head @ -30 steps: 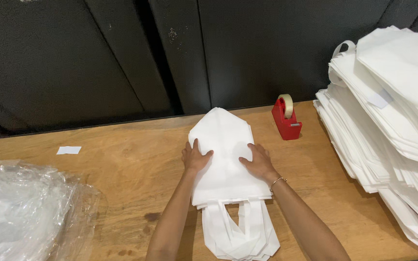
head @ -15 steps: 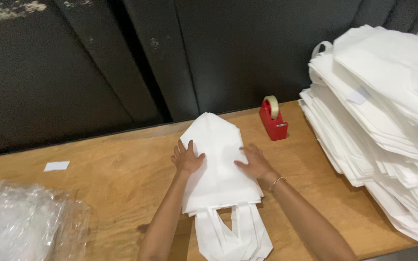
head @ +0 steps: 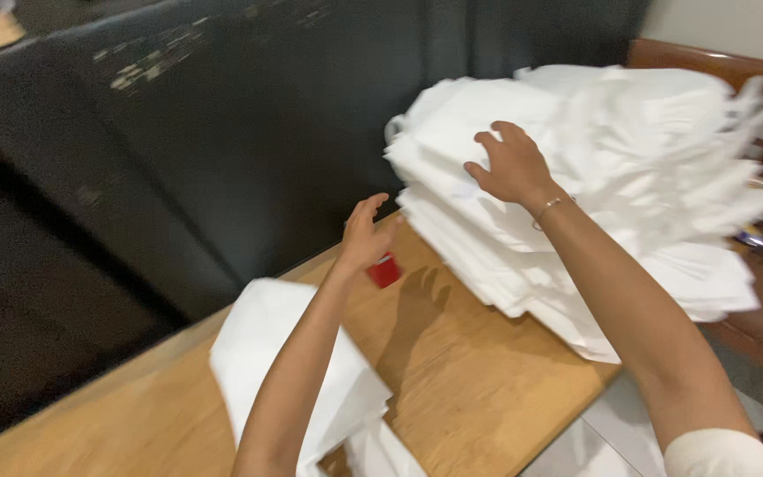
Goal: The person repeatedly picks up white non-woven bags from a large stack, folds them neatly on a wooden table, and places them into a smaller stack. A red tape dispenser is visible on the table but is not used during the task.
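Resting right hand: the right hand (head: 512,168) lies on the tall stack of white fabric bags (head: 611,177) at the wooden desk's (head: 479,380) right edge, grip spread apart.
Left hand: the left hand (head: 366,237) hovers empty, fingers apart, over a small red tape dispenser (head: 385,270).
Folded white fabric bag (head: 267,353): lies flat near the desk's front edge.

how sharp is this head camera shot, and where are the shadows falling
Head view: motion blur smears most of the frame, worst on the stack of white bags and the dark wall behind; the right hand on the stack is fairly sharp, the left hand softer. A hand shadow falls on the wooden table; the red tape dispenser is mostly hidden.
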